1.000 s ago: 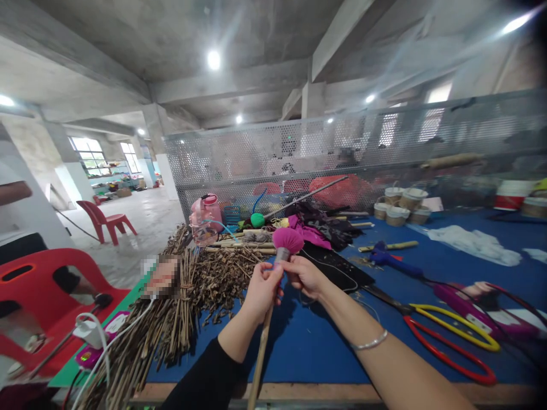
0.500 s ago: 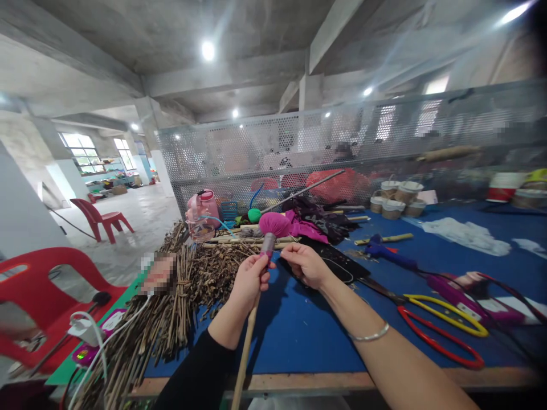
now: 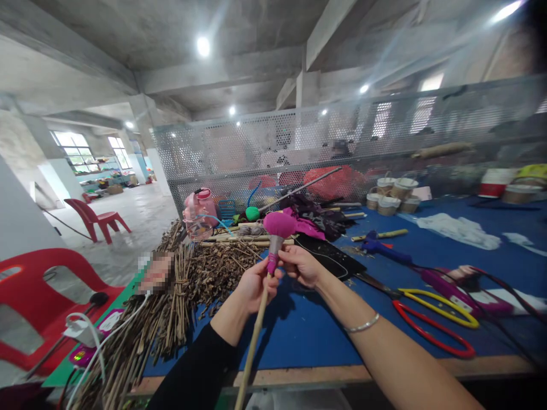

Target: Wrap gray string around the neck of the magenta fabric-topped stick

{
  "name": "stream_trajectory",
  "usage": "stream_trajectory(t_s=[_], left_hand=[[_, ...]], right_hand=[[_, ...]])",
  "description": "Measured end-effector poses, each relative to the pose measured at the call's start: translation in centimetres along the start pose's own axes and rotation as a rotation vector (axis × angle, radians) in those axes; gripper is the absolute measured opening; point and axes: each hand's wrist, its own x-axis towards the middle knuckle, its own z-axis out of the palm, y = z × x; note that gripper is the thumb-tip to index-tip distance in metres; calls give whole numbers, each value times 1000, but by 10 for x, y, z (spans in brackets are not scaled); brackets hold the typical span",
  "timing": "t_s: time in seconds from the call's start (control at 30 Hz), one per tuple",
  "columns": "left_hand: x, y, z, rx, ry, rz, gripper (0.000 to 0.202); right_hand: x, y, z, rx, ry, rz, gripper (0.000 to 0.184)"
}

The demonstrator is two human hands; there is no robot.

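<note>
- Head view: a blue tabletop point(image 3: 311, 341) with a wooden front edge point(image 3: 307, 374) spreads around the scissors point(image 3: 396, 295), under a concrete ceiling point(image 3: 256, 34) with lit lamps.
- A perforated metal panel point(image 3: 239, 151) stands beyond the scissors; far to their left are a shiny floor point(image 3: 128, 208) and a red chair point(image 3: 64, 273).
- Left of the scissors, a stick point(image 3: 254, 344) bears a magenta ball point(image 3: 280, 225) above a grey neck and magenta wrapping; its lower end is cut off by the picture's bottom edge.
- The left hand point(image 3: 254, 285), also left of the scissors, grips the stick at the wrapping.
- Between it and the scissors, the right hand point(image 3: 302, 266) has bent fingers, tips against the neck; whether they pinch anything I cannot tell.
- Red shapes behind the panel, beyond the scissors, are hard to make out; a flat object far left of them is pixelated.
- Dried stalks point(image 3: 141, 330) crowd the table well left of the scissors.
- A black sheet point(image 3: 325, 253) lies at the blades' end; cloths point(image 3: 311, 225) heap beyond it.
- Beyond the scissors lie a blue-handled tool point(image 3: 384, 249) and pots point(image 3: 391, 196); a purple power strip point(image 3: 448, 290) sits near their handles.
</note>
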Motion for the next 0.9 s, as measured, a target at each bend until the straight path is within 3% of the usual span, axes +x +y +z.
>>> stream_trajectory(t_s=[0.1,0.2,0.43,0.63,0.9], left_hand=[[5,-10,2,290,170,237,37],[6,-15,5,387,200,405,43],[4,-1,0,311,225,430,44],[1,2,1,319,236,421,42],[2,2,-1,218,158,374,36]], right_hand=[[3,3,-1,-78,87,13,35],[5,4,2,-133,110,3,35],[1,0,8,-174,182,-102,34],[-5,-7,12,-69,142,-48,31],[-1,-3,6,-70,168,-70,28]])
